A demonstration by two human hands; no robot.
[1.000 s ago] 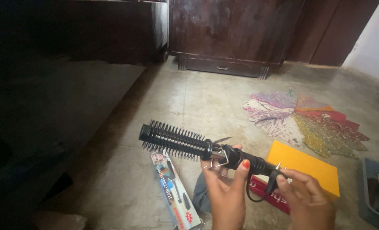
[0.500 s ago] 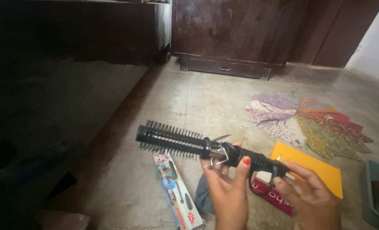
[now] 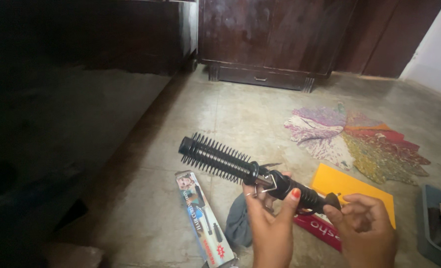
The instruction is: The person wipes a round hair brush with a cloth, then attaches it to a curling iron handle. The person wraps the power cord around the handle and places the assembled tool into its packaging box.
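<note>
Black curling brush (image 3: 230, 164) held level, bristles up-left, handle seemingly down-right

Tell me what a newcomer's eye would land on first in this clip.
The black bristled curling brush held mid-frame above the floor: the left hand grips its handle, the right hand pinches the tail end. Next, the yellow folder just behind it and the patchwork mat farther back, right.

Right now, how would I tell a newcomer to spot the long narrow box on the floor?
Start at the dark wooden cabinet on the far side, then come down the stone floor toward the two hands. The long narrow box lies flat just left of the left hand, below the black bristled hair brush iron. Unlike the flat yellow sheet, it carries a printed picture.
</note>
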